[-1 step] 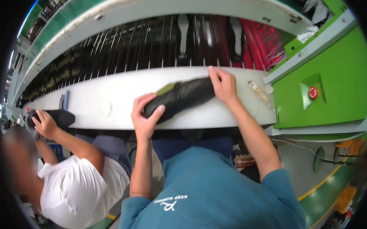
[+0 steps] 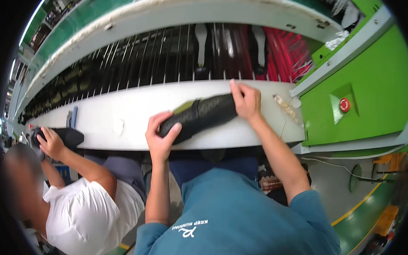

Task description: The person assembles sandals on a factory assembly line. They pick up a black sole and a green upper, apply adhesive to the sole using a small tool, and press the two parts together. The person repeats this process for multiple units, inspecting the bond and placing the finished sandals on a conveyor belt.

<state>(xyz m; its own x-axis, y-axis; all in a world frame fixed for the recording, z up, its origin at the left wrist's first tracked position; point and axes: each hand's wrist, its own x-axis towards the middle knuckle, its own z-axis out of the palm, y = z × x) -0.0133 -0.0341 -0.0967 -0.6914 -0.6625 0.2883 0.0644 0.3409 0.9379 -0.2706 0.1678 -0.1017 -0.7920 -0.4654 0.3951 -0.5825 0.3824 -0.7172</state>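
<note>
A black shoe (image 2: pixel 208 111) with an olive-green edge lies on its side on the white bench (image 2: pixel 122 117) in front of me. My left hand (image 2: pixel 161 135) grips its left end, fingers curled over the top. My right hand (image 2: pixel 247 100) holds the right end, fingers pressed on the bench's far edge. Both forearms reach up from my teal shirt at the bottom.
A wire-rack conveyor (image 2: pixel 165 61) with dark and red shoes runs behind the bench. A green machine housing with a red button (image 2: pixel 344 104) stands at the right. At the left, a person in a white shirt (image 2: pixel 86 217) has a hand on another dark shoe (image 2: pixel 67 136). A pale scrap (image 2: pixel 286 107) lies near the bench's right end.
</note>
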